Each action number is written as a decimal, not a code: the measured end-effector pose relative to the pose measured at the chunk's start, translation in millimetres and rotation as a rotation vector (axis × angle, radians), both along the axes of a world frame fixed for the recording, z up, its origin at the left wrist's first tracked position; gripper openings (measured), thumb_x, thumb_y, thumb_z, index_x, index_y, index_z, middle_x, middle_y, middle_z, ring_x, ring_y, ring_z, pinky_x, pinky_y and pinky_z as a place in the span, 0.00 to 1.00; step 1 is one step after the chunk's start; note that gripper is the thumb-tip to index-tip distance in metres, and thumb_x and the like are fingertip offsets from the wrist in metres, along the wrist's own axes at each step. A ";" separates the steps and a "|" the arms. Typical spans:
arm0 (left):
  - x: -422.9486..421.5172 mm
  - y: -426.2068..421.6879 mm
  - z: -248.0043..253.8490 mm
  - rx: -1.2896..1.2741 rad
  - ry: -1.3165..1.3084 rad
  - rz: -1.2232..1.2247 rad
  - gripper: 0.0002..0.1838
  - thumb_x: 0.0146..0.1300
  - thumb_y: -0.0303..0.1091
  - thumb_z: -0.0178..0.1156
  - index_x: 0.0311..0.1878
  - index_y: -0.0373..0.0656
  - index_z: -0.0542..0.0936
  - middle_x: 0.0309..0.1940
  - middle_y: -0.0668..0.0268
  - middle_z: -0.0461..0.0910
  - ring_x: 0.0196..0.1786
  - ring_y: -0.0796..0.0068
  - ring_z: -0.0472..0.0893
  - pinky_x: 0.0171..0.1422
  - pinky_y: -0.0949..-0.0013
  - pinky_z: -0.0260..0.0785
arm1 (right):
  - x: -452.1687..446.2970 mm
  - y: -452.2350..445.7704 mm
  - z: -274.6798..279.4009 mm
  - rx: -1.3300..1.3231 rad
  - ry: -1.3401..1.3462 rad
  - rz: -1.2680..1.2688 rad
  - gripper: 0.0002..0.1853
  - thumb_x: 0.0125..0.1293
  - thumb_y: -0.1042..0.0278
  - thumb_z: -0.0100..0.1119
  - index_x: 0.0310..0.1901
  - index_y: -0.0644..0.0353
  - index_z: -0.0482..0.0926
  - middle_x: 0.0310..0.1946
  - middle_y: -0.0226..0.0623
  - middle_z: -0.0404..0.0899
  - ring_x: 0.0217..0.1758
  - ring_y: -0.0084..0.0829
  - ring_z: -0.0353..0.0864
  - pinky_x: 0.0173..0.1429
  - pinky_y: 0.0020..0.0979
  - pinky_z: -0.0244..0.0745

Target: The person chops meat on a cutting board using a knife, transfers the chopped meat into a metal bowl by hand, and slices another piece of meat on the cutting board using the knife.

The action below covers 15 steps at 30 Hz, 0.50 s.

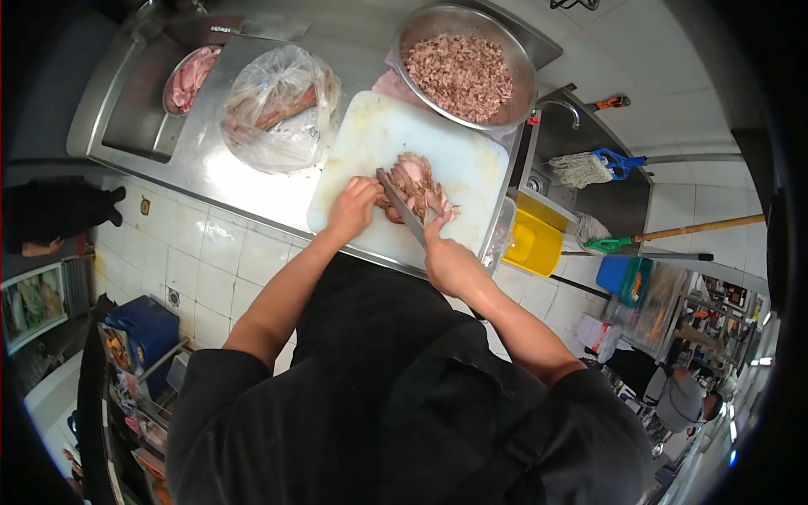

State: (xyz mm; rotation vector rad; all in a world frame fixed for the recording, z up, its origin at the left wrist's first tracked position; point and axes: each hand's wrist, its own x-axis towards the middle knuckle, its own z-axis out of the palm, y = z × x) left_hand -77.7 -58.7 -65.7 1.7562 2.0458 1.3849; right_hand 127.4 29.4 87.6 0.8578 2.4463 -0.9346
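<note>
On a white cutting board lies a pile of sliced cooked meat. My right hand grips a knife, its broad blade lying diagonally across the pile with the tip toward the upper left. The knife's handle is hidden inside my fist. Curled fingers of my left hand press on the left edge of the meat, close to the blade's tip. A large steel bowl of chopped meat stands behind the board, partly over a pink cloth.
Left of the board, a clear plastic bag holds larger meat pieces. A bowl of raw meat stands by the left sink. At right are a yellow bin, mops and another sink. A person is in the background.
</note>
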 end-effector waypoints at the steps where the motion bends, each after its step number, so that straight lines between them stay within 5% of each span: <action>1: -1.3 -1.6 -1.9 -0.026 0.005 -0.015 0.09 0.60 0.18 0.61 0.43 0.39 0.82 0.45 0.58 0.83 0.50 0.52 0.81 0.55 0.57 0.76 | 2.5 -2.3 3.3 -0.014 -0.035 -0.014 0.12 0.68 0.77 0.44 0.51 0.70 0.64 0.34 0.67 0.83 0.39 0.66 0.85 0.46 0.63 0.76; 3: -2.3 -3.4 -5.2 -0.062 0.001 -0.027 0.09 0.60 0.19 0.61 0.44 0.40 0.82 0.47 0.59 0.83 0.52 0.53 0.80 0.56 0.58 0.76 | 0.0 -7.0 -16.1 -0.039 -0.079 -0.025 0.13 0.68 0.77 0.44 0.53 0.71 0.64 0.34 0.67 0.83 0.39 0.66 0.85 0.46 0.63 0.76; 8: -2.4 -2.4 -2.4 -0.072 0.012 -0.045 0.09 0.59 0.19 0.62 0.42 0.41 0.83 0.46 0.61 0.83 0.51 0.55 0.81 0.54 0.58 0.77 | -23.5 -5.1 -121.2 0.157 0.328 -0.108 0.24 0.67 0.78 0.44 0.64 0.75 0.60 0.34 0.68 0.83 0.38 0.66 0.85 0.45 0.61 0.77; 15: -1.9 -4.9 -1.8 -0.028 -0.033 -0.020 0.10 0.58 0.16 0.61 0.41 0.39 0.83 0.43 0.57 0.83 0.49 0.52 0.81 0.54 0.56 0.76 | -2.8 -6.6 -0.4 -0.033 -0.068 -0.004 0.35 0.65 0.79 0.46 0.74 0.72 0.52 0.36 0.68 0.83 0.41 0.66 0.84 0.47 0.59 0.77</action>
